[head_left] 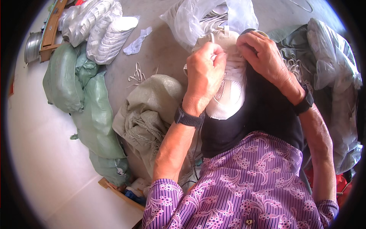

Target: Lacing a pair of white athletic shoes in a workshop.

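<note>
A white sneaker (228,97) lies on my lap, toe toward me, over black trousers (267,114). My left hand (204,76) covers its left side, fingers pinched on the white laces (236,68) near the tongue. My right hand (263,53) grips the laces and upper from the right side. Both wrists wear black watches. My purple patterned shirt (244,183) fills the lower middle.
A clear plastic bag (198,19) with more white shoes sits just beyond the sneaker. Green and beige woven sacks (95,114) lie at left, with bundled white soles (103,30) behind them. Loose laces (136,74) lie on the grey floor. More plastic bags (335,68) are at right.
</note>
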Motion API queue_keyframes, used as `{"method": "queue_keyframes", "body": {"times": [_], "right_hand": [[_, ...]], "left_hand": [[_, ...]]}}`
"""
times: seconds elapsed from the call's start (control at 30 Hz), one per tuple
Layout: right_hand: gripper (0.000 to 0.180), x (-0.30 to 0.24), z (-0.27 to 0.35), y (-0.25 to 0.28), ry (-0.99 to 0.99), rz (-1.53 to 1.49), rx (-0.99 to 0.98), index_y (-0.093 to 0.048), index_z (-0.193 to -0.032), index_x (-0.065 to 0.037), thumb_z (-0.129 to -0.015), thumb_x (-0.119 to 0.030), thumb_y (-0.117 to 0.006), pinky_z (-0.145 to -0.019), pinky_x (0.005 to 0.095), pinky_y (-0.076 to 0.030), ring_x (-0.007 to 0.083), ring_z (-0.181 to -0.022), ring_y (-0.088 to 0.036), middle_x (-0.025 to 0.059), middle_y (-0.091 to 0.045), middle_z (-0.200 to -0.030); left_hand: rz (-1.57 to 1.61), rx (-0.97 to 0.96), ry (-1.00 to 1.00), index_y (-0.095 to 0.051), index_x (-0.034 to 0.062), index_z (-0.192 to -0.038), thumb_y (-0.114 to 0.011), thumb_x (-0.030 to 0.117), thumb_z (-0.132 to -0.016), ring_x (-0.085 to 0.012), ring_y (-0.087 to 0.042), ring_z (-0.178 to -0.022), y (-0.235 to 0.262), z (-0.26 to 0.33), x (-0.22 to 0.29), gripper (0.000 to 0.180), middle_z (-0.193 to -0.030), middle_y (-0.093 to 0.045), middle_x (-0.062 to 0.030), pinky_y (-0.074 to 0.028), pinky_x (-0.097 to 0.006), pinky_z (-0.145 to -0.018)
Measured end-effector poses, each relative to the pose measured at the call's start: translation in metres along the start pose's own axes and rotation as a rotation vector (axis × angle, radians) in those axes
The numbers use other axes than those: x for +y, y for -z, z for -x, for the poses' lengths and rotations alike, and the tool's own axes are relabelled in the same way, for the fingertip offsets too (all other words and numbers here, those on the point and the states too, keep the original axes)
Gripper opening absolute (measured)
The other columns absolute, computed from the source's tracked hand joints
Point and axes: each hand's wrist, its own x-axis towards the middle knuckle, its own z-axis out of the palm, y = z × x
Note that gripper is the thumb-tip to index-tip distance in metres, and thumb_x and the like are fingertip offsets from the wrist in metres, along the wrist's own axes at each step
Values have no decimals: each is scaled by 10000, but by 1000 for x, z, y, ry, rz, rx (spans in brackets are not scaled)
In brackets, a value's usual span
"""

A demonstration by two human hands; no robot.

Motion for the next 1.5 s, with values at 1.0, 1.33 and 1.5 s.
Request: {"method": "queue_keyframes", "body": {"times": [1.0,1.33,1.5], "right_hand": [[77,-11,1,9,116,224,-103,-648,-808,-93,-770,-159,-642,-786,360,-416,223,-807,-574,18,-593,-769],[87,-9,1,4,97,300,-115,-656,-800,-91,-771,-168,-629,-790,365,-416,223,-818,-577,24,-601,-777],[70,-10,-2,1,46,289,-103,-637,-783,-86,-772,-151,-613,-785,375,-418,229,-824,-578,33,-594,-771]], "left_hand": [[104,106,32,-611,-3,-866,-624,120,-868,-25,-460,-643,-6,1,-13,123,-704,-556,39,-405,-199,-576],[15,10,41,-664,-7,-887,-647,120,-847,-53,-553,-671,-5,-7,-8,134,-730,-643,-13,-469,-229,-611],[-3,-25,50,-664,-6,-904,-651,121,-847,-60,-570,-693,-2,-6,-9,140,-751,-656,-25,-479,-232,-626]]}}
